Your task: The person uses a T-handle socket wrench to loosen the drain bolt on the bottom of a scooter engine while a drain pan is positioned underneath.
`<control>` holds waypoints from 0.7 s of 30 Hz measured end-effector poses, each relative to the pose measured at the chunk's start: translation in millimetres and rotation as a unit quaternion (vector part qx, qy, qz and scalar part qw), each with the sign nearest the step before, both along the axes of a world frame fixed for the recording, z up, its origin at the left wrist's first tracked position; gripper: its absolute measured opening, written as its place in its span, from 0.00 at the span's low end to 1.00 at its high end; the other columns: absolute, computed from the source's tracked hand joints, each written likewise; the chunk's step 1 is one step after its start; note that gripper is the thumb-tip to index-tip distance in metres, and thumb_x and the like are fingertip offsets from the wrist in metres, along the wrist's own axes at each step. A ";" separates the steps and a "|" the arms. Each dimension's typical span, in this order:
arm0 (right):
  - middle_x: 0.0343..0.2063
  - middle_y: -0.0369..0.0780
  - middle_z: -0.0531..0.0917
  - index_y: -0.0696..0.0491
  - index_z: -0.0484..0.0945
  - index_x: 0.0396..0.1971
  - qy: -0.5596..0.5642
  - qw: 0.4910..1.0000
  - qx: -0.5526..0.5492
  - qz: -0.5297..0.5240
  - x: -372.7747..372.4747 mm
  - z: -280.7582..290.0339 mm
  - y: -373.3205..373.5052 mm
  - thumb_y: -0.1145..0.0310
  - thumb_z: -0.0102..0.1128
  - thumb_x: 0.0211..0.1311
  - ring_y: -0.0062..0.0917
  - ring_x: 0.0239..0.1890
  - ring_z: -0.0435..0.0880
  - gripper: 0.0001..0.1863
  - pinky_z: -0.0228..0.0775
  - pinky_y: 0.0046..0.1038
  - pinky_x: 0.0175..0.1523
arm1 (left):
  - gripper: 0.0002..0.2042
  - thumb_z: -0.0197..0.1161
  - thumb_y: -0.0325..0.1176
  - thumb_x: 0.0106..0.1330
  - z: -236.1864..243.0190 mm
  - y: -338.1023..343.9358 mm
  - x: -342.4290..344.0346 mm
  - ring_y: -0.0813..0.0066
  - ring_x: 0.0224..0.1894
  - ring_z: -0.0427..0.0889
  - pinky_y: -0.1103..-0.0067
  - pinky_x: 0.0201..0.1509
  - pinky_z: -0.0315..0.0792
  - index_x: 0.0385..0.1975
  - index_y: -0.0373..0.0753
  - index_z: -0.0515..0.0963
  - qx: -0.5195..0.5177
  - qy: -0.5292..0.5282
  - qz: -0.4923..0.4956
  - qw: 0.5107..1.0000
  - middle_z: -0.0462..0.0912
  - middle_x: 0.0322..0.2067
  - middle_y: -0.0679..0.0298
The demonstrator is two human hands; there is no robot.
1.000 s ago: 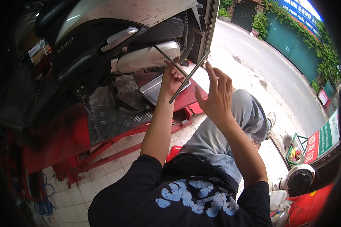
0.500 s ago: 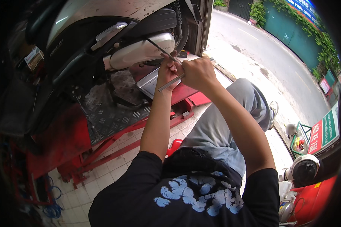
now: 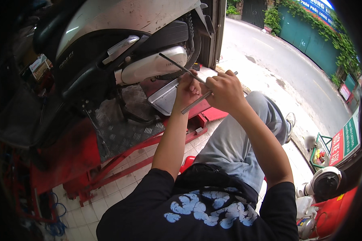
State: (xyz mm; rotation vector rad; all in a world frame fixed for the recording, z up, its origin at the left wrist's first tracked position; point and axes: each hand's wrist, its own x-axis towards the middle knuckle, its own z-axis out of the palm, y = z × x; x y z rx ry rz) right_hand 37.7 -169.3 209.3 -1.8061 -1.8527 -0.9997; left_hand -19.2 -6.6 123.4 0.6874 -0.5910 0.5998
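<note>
Where fingers (image 3: pixel 219 83) curl, right hand (image 3: pixel 229 92) holds crossbar (image 3: pixel 195 103) (metal).

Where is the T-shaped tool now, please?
In the head view, the T-shaped tool is just above centre, its crossbar in the right hand, its shaft at the left hand.

By daylight from the far right, the road (image 3: pixel 265 52) is lit and the pavement (image 3: pixel 251 80) nearly bleached, while the motorbike (image 3: pixel 90 66) at left is sunk in shadow. Straight edges are bent; all 4 corners are blackened.
</note>
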 end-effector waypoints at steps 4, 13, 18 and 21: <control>0.13 0.38 0.75 0.51 0.72 0.15 0.007 0.999 0.024 -0.023 7.3 -6.7 -27.3 0.65 0.62 0.51 0.32 0.20 0.77 0.12 0.66 0.34 0.33 | 0.19 0.45 0.49 0.76 -9.4 -28.5 23.1 0.88 0.16 0.66 0.88 0.22 0.62 0.37 0.39 0.74 -0.026 0.037 -0.029 0.999 0.66 0.13 0.74; 0.15 0.40 0.80 0.53 0.78 0.22 0.003 0.994 -0.080 -0.069 49.3 -62.1 -0.7 0.61 0.61 0.53 0.32 0.24 0.82 0.11 0.68 0.34 0.35 | 0.19 0.36 0.47 0.78 -40.4 -31.4 67.6 0.85 0.14 0.54 0.85 0.18 0.52 0.27 0.45 0.68 -0.196 0.268 0.088 0.939 0.58 0.15 0.76; 0.14 0.39 0.79 0.53 0.78 0.27 0.022 0.996 -0.055 -0.061 44.7 -77.8 18.1 0.62 0.59 0.55 0.32 0.23 0.81 0.09 0.67 0.34 0.34 | 0.19 0.37 0.45 0.78 -47.3 -13.2 61.9 0.84 0.19 0.60 0.84 0.23 0.57 0.27 0.44 0.68 -0.193 0.274 0.107 0.936 0.62 0.18 0.74; 0.15 0.39 0.78 0.54 0.78 0.26 0.014 0.997 -0.050 -0.066 44.6 -82.7 19.3 0.63 0.60 0.55 0.32 0.23 0.81 0.09 0.67 0.34 0.34 | 0.19 0.37 0.45 0.78 -56.1 -7.4 63.0 0.82 0.21 0.61 0.82 0.26 0.58 0.26 0.44 0.67 -0.176 0.254 0.086 0.947 0.62 0.19 0.73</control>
